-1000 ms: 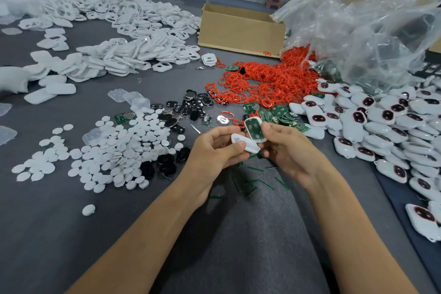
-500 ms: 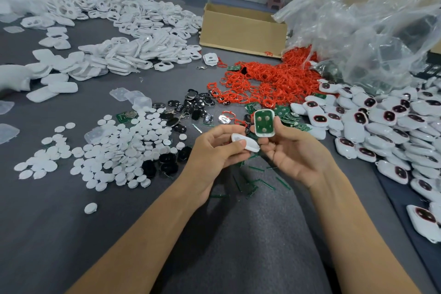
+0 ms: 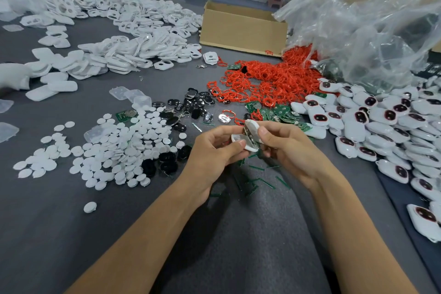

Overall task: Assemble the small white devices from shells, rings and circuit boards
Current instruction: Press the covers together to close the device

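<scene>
Left hand point(image 3: 212, 148) pinching white shell point(image 3: 245, 143), right hand point(image 3: 286, 148) pinching board part point(image 3: 251, 130) against it, red rings point(image 3: 267, 81) behind

we see a dark grey desk point(image 3: 71, 234). the shells point(image 3: 124, 55) are plain white, the rings point(image 3: 269, 81) bright red, the circuit boards point(image 3: 279, 112) green. the devices point(image 3: 358, 117) are white with dark, red-rimmed windows. the round discs point(image 3: 119, 150) are white, the caps point(image 3: 167, 160) beside them black, and the box point(image 3: 241, 28) tan.

Rings point(image 3: 265, 83) behind boards point(image 3: 279, 112), between shells point(image 3: 124, 38) and devices point(image 3: 381, 122)
</scene>
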Motion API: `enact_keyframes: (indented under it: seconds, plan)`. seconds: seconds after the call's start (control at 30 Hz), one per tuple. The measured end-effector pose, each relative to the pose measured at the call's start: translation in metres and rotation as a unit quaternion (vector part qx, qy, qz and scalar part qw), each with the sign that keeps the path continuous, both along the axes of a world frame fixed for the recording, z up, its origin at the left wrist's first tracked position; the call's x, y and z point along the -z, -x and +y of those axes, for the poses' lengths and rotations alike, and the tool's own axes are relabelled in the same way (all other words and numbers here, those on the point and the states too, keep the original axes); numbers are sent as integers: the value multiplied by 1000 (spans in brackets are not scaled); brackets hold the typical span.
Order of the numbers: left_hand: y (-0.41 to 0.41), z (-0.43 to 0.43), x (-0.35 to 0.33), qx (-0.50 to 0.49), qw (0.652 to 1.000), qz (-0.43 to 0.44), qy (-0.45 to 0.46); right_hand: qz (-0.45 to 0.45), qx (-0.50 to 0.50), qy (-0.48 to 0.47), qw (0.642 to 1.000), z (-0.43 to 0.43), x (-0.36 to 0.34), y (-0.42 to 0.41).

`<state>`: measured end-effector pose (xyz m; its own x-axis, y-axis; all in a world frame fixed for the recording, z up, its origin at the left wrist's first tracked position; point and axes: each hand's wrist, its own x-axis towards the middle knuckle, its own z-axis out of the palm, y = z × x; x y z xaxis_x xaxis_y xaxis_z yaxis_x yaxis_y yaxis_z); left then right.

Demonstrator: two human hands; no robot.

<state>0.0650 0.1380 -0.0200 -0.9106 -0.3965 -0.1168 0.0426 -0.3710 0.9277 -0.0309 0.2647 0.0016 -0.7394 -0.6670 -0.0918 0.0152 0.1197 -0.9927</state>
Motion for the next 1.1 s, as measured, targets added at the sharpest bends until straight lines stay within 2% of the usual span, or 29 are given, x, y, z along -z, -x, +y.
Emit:
enact_keyframes:
  seconds: [0.17,0.33,0.43,0.5,0.57,0.63,0.77,0.97,1.1]
  plan:
    - [1,0,1,-13,1000,-8,-2,80,-1,-30,996,0,0,-3]
    - [3,0,1,-22,1000,-9,-14,95,-4,-31,995,0,0,-3]
    - [3,-1,1,-26,999,-13,-18,97,58,-25,993,3,1,3]
    - [2,0,0,-26,999,-14,-17,184,114,-104,971,8,2,10]
    - [2,0,0,-28,999,-15,-14,294,137,-232,917,14,5,15]
    - [2,0,0,-29,999,-16,-12,354,134,-265,887,16,4,15]
    - [2,0,1,-27,1000,-15,-8,359,54,-149,920,10,-4,5]
    - [2,0,2,-19,1000,-9,16,349,9,-136,927,4,0,0]
    - [0,1,2,-2,999,6,42,297,-1,-134,945,4,2,4]
